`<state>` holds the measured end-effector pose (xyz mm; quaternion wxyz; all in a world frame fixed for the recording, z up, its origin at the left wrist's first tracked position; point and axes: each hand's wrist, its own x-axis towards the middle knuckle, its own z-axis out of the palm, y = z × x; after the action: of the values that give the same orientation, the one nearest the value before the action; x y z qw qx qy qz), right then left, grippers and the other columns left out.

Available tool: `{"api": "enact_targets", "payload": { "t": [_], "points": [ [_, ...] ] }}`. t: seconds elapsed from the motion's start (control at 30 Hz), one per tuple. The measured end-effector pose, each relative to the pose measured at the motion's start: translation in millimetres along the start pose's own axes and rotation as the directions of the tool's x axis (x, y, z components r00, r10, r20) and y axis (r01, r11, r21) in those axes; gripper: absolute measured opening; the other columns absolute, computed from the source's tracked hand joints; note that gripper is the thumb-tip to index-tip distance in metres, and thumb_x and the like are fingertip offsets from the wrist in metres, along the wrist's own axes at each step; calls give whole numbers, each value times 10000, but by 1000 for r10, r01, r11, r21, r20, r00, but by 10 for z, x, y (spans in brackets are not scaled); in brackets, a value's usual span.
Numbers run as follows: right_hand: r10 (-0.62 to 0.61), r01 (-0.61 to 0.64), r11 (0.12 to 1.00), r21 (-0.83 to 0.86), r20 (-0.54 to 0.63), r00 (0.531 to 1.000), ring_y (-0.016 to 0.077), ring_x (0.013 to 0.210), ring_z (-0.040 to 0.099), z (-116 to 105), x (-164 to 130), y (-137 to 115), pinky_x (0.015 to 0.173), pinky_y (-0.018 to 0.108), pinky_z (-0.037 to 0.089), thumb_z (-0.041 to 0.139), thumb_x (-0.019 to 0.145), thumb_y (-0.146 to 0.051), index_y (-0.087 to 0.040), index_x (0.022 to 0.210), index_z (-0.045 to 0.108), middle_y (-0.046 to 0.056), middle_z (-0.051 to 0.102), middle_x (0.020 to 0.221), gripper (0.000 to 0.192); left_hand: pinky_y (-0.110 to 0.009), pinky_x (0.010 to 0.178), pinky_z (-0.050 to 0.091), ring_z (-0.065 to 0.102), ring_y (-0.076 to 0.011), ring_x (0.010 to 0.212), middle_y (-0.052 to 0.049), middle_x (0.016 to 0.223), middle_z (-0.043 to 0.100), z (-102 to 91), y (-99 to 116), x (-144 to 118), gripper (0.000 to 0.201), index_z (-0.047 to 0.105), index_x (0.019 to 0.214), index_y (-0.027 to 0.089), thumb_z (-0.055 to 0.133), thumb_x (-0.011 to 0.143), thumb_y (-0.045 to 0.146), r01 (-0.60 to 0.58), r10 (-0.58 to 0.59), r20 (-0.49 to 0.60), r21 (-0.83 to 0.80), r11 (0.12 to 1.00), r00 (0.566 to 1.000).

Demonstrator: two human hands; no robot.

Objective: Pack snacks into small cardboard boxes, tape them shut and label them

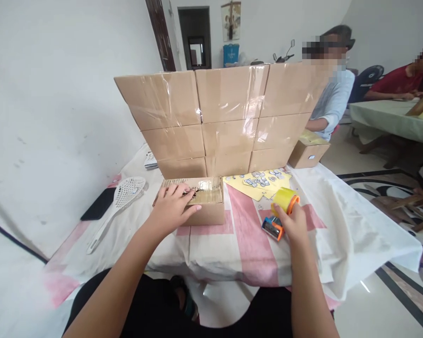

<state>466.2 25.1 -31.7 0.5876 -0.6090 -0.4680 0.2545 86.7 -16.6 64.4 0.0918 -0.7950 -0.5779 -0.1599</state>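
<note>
Cardboard box (207,213): head view, middle of the desk, near side of a tall cardboard panel; closed, clear tape and dark print on top.
Left hand (172,202): fingers spread flat over the left part of the box top, thumb sticking out at the near edge.
Right hand (293,220): wrapped round an orange-and-blue tape dispenser (272,228), right of the box and apart from it; thumb over the yellow tape roll (283,199), other fingers mostly hidden. Can't tell if the dispenser touches the cloth.
Cardboard panel (229,98): stands far of the box, tilted, seams in a grid, glossy tape across.
Yellow sheets (245,188): flat, right of the box, at the panel's foot; small printed pictures on them.
Left side: white perforated scoop (129,192), handle toward the near edge; black flat item (97,205) beside it; small stack of booklets (150,160) farther back.
Desk (366,220): white cloth, pink bands.
Far right: second box (305,154) at the far edge; person in light blue (334,96) behind it; person in red (391,84) at another covered table (380,110).
</note>
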Motion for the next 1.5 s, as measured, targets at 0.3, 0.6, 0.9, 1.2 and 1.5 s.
{"api": "enact_targets", "payload": {
  "t": [0.3, 0.6, 0.9, 1.2, 1.5],
  "points": [
    [-46, -24, 941, 339, 198, 979, 252, 700, 693, 256, -640, -283, 608, 383, 571, 644, 860, -600, -204, 941, 695, 81, 731, 839, 407, -437, 852, 431, 611, -294, 994, -113, 1048, 699, -160, 535, -108, 325, 711, 1134, 211, 522, 987, 431, -62, 40, -226, -90, 994, 973],
    [-103, 26, 909, 416, 162, 981, 200, 543, 551, 539, -1036, -385, 505, 346, 439, 374, 1002, -622, -231, 750, 619, 39, 610, 657, 526, -351, 890, 502, 596, -206, 948, -51, 948, 544, 402, 1274, -333, 168, 809, 912, 261, 738, 860, 405, 174, 63, 219, -891, 419, 974],
    [-439, 436, 897, -73, -48, 897, 181, 509, 385, 456, -745, -228, 577, 357, 333, 344, 1023, -451, -264, 630, 436, 4, 426, 566, 444, -290, 700, 505, 638, -172, 732, -38, 800, 672, 232, 1317, -218, 233, 738, 814, 198, 649, 904, 394, 390, -1, 400, -894, 222, 917],
    [-131, 180, 974, 137, -307, 943, 164, 541, 377, 449, -743, -351, 551, 328, 304, 391, 1008, -559, -245, 653, 450, -8, 427, 604, 477, -251, 559, 469, 584, -129, 544, 4, 678, 628, 420, 1386, -329, 234, 675, 769, 178, 663, 865, 391, 521, 42, 526, -848, 93, 849],
    [189, -27, 838, 544, -243, 951, 135, 593, 503, 503, -687, -543, 556, 262, 471, 444, 959, -469, -240, 762, 430, -43, 445, 677, 303, -270, 623, 466, 637, -169, 628, -22, 689, 685, 521, 1322, -321, 205, 727, 769, 183, 631, 873, 331, 496, 56, 526, -828, 263, 849]
  ]
}}
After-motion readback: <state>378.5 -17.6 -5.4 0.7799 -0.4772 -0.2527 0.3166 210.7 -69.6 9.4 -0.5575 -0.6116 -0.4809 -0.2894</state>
